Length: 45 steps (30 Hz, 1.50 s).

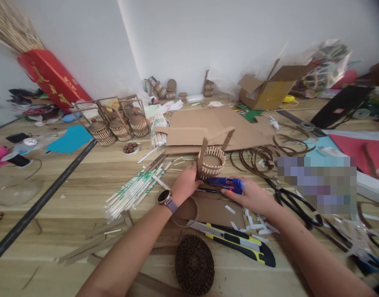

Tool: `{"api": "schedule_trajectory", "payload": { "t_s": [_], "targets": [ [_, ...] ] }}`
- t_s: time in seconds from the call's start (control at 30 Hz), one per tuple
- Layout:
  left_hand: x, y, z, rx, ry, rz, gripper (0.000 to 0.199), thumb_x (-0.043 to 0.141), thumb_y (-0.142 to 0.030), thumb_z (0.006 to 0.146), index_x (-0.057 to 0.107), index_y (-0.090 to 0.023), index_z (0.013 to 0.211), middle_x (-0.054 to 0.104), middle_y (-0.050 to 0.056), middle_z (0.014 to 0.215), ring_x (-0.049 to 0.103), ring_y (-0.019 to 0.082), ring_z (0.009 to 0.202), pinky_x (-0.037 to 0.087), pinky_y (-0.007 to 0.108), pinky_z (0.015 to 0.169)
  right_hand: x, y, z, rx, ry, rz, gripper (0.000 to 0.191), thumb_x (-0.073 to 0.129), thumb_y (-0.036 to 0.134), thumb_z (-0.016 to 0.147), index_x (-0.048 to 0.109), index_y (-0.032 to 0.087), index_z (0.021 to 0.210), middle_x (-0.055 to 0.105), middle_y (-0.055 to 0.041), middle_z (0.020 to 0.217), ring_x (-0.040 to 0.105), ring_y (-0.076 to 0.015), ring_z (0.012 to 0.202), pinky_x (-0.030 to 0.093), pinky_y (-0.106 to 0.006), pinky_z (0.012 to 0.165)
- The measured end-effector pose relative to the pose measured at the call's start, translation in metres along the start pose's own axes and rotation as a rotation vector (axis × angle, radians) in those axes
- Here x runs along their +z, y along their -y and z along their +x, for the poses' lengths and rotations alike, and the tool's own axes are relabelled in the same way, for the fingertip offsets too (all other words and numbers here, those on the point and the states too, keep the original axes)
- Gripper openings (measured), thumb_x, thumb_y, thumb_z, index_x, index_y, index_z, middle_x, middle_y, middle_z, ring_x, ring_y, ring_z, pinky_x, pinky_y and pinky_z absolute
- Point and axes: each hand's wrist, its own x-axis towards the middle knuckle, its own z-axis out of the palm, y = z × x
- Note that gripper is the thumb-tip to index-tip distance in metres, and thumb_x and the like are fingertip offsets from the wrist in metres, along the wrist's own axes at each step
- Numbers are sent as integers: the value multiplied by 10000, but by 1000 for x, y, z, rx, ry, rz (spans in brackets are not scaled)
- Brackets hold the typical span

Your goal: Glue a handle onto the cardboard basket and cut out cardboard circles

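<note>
A small round basket (212, 161) of upright wooden sticks, with two cardboard-brown strips rising from its sides, is near the middle of the table. My left hand (186, 183) grips it at the lower left, beside the nearer strip. In my right hand (251, 194) is a blue glue gun (225, 184), its nozzle pointing left at the basket's base; a small red light shows on it. Whether the nozzle touches the basket, I cannot tell. A thin ring (197, 211) lies just below my left hand, and a yellow-and-black box cutter (239, 243) lies nearer me.
A dark coiled disc (195, 265) lies in front. Packaged sticks (136, 189) are at left, finished lidded baskets (117, 128) behind them. Scissors (296, 204) and coiled brown strips (257, 161) lie right. Flat cardboard (189, 123) and an open box (270, 88) are at the back.
</note>
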Motion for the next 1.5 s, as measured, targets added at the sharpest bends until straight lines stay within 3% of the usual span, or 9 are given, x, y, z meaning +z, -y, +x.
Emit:
{"api": "schedule_trajectory", "payload": {
  "t_s": [0.43,0.8,1.5],
  "targets": [
    [0,2,0,18,-9,-3,438,715,-72,790,558,-165,1188,671,113,1117,656,262,1031,534,404,925,1,-1,0,-1,-16,-23,300,552,432,900,750,207,884,790,-88,837,722,-262,741,542,-329,691],
    [1,1,0,5,-11,1,416,713,-68,788,565,-155,1166,673,118,1126,655,267,1049,533,406,932,1,1,-1,28,-11,-72,348,514,468,899,697,197,779,757,-102,745,689,-253,654,503,-329,617],
    [-1,0,0,5,-7,3,384,718,-68,788,580,-150,1137,678,130,1123,656,277,1050,536,420,929,4,-5,-2,18,-49,-192,338,527,478,906,699,210,792,758,-115,810,671,-296,773,513,-403,730]
  ]
}}
